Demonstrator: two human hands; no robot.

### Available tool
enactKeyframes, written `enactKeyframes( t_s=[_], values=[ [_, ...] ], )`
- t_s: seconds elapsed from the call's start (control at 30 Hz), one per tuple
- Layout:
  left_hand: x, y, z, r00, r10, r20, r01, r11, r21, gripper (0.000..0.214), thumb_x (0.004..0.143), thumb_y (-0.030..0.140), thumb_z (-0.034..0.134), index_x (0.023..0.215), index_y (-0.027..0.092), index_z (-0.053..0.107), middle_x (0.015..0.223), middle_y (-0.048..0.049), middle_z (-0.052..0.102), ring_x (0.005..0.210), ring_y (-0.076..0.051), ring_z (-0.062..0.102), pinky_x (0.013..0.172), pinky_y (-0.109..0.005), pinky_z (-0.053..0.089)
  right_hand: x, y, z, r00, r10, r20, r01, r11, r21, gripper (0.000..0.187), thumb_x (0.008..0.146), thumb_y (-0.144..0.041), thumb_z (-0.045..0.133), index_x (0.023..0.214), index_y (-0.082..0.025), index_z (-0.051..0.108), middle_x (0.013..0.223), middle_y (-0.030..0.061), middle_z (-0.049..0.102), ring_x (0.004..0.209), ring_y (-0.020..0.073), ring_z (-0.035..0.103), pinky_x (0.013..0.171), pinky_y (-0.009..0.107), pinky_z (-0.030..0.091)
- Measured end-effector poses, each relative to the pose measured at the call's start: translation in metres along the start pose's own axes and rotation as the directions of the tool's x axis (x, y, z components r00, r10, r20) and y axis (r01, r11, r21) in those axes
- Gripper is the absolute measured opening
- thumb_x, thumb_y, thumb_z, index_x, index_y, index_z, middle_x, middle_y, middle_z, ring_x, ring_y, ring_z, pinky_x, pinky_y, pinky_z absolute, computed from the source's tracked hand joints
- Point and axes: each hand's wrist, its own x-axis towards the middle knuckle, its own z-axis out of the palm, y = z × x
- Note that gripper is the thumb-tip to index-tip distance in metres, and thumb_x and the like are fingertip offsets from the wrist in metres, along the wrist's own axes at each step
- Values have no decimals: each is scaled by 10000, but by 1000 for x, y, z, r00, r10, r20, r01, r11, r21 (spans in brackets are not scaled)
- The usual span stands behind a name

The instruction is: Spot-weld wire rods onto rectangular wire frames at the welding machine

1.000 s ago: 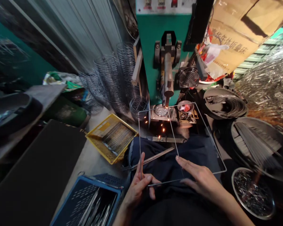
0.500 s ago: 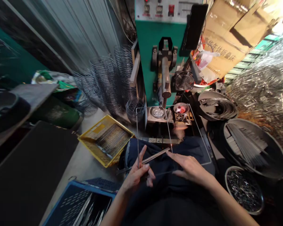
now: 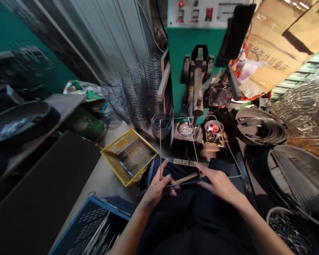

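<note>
A rectangular wire frame (image 3: 193, 143) with a middle crossbar is held over my lap, its far side near the machine's electrode. My left hand (image 3: 157, 186) is closed around the frame's left near corner, with the index finger along the wire. A small bundle of thin metal rods (image 3: 186, 178) also sticks out from that hand to the right. My right hand (image 3: 218, 181) has its fingers and thumb at the near end of the crossbar. Its palm side is hidden.
Ahead stands a green spot-welding machine (image 3: 182, 67) with small dishes (image 3: 186, 129) below it. A yellow crate (image 3: 130, 156) and a blue crate (image 3: 93, 212) are at left. Pans of wire parts (image 3: 295, 173) line the right. Stacked wire rings (image 3: 135, 95) stand behind the yellow crate.
The view has swung left, so the scene sits further right. The rod bundle has tipped lower relative to the crossbar, and the spark at the crossbar is gone. Both hands stay at the frame.
</note>
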Motion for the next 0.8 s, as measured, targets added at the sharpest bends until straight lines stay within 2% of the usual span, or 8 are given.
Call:
enactKeyframes(
  t_s=[0.13,0.27,0.4,0.5,0.6,0.7,0.8],
  values=[
    [24,14,-2,997,80,2,-80,997,-6,888,919,411,589,1563,214,12,734,-90,735,556,-189,675,557,-270,522,26,5,-13,998,-4,-56,1,999,-48,706,879,-311,664,1513,-253,359,997,57,717,898,228,689,796,322,527],
    [67,38,0,985,171,-14,-171,985,-11,868,906,385,615,1562,233,66,751,-80,743,572,-178,681,566,-262,523,69,20,-37,983,-13,-184,-14,990,-143,703,829,-413,727,1453,-232,456,922,46,722,857,242,690,776,323,520],
    [110,58,-2,972,234,-16,-234,969,-73,902,881,379,654,1555,221,76,732,-80,750,525,-178,680,520,-244,511,108,40,-63,961,-22,-275,-41,975,-220,727,816,-516,718,1432,-209,485,922,66,721,847,266,689,757,338,511],
    [129,67,-7,969,249,-13,-249,963,-107,921,870,360,676,1550,227,69,731,-68,753,526,-183,688,508,-239,511,131,54,-84,962,-62,-267,32,993,-113,692,810,-542,708,1381,-191,536,933,64,719,840,243,677,773,326,499],
    [138,73,-11,963,269,-18,-269,958,-97,914,871,329,676,1548,237,68,735,-55,750,527,-174,685,501,-230,499,159,66,-103,965,-61,-254,86,992,88,489,866,-495,635,1216,-154,640,824,32,705,737,188,648,726,285,480],
    [143,78,-11,951,307,-44,-309,948,-79,878,884,325,660,1546,249,89,749,-52,749,520,-160,673,507,-229,494,196,74,-114,976,5,-217,45,974,224,309,878,-410,569,915,-126,686,667,0,635,624,152,589,648,256,447],
    [148,79,-9,946,318,-71,-323,944,-74,904,871,331,677,1546,250,82,748,-52,748,512,-162,670,512,-234,502,231,75,-116,987,53,-149,-8,957,289,231,788,-343,602,702,-130,621,600,-15,567,601,139,536,604,243,422]
  ],
)
